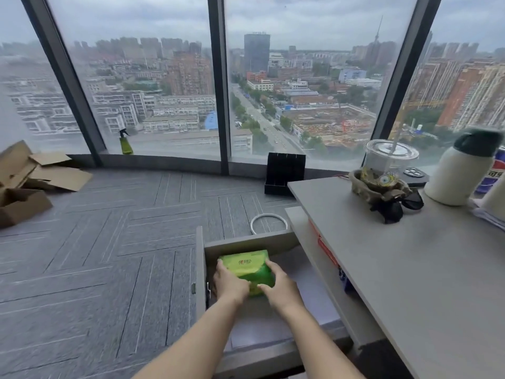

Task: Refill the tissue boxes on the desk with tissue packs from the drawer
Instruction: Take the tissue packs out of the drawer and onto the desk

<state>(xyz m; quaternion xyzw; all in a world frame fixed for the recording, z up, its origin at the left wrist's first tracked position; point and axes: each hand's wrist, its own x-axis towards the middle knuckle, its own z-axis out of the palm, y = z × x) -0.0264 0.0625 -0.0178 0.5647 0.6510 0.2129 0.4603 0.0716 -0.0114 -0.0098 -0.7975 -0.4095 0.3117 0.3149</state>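
Note:
A green tissue pack (247, 265) lies in the open grey drawer (200, 266) under the desk's left end. My left hand (229, 283) grips the pack's left side and my right hand (278, 287) grips its right side. Both arms reach down into the drawer from the bottom of the view. White paper lies on the drawer floor to the right of the pack. No tissue box is visible on the grey desk (388, 269).
On the desk stand a plastic cup with a straw (390, 160), a camouflage pouch with black sunglasses (382, 191) and a white bottle (461, 170). A black box (284, 173) and a white ring (269, 222) lie on the carpet. Flattened cardboard (35, 176) is far left.

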